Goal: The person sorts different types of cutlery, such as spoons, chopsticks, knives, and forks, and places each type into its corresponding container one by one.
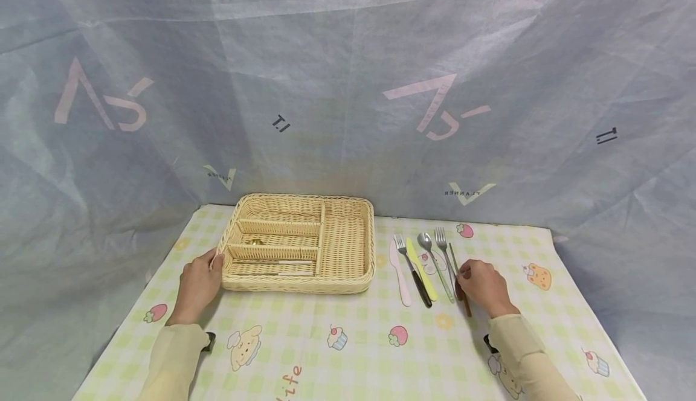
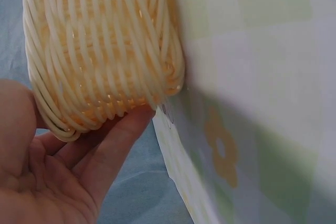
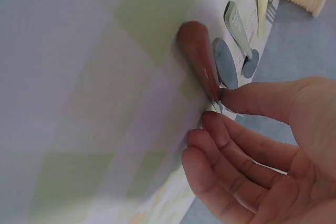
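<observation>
A pale wicker cutlery basket [image 1: 348, 286] sits toward the back left of the table. My left hand [image 1: 197, 285] holds its left end, the thumb and fingers on opposite sides of the wicker wall [image 2: 105, 51]. On the right, my right hand [image 1: 483, 283] pinches a brown-handled knife [image 1: 467, 307] between thumb and index finger, near where the brown handle [image 3: 197, 51] meets thin metal. The knife's far end is partly hidden by the fingers in the right wrist view. Left of it lie a metal fork [image 1: 443, 245] and a metal spoon [image 1: 432, 255].
Farther left are a yellow knife [image 1: 424, 271], a black-handled fork [image 1: 418, 283] and a pink knife [image 1: 401, 277]. In the basket's compartments lie a small gold piece [image 1: 255, 242] and two thin utensils [image 1: 295, 273]. A grey-blue curtain [image 1: 348, 87] hangs behind the checked tablecloth [image 1: 370, 365].
</observation>
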A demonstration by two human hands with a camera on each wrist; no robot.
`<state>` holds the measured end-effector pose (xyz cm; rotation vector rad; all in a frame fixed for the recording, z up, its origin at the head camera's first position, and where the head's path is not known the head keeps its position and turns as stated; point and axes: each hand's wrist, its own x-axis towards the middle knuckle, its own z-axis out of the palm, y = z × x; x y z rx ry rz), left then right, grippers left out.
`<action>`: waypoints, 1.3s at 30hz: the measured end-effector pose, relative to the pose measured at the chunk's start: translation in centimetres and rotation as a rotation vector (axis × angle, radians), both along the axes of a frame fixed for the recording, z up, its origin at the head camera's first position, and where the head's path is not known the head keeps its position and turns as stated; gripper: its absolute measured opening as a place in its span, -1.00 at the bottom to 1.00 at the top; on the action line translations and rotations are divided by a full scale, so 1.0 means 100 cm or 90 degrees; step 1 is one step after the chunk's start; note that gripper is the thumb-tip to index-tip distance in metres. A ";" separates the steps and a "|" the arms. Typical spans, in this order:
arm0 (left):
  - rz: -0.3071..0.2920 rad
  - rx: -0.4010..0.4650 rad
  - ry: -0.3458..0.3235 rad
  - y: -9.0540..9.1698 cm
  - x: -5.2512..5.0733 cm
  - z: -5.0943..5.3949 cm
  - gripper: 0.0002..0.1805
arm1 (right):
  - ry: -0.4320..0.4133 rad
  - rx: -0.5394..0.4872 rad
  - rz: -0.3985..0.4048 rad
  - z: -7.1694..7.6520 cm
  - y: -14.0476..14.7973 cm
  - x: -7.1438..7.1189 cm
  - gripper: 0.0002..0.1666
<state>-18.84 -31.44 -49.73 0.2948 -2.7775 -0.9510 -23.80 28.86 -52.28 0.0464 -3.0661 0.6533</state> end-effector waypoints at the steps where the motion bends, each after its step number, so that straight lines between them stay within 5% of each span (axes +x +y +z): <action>1: -0.001 0.001 -0.002 0.000 0.000 0.000 -0.47 | 0.000 0.004 -0.002 0.000 0.000 0.000 -0.85; 39: -0.019 0.005 -0.008 -0.003 -0.001 0.000 -0.41 | -0.008 0.003 -0.025 0.004 0.006 0.028 -0.92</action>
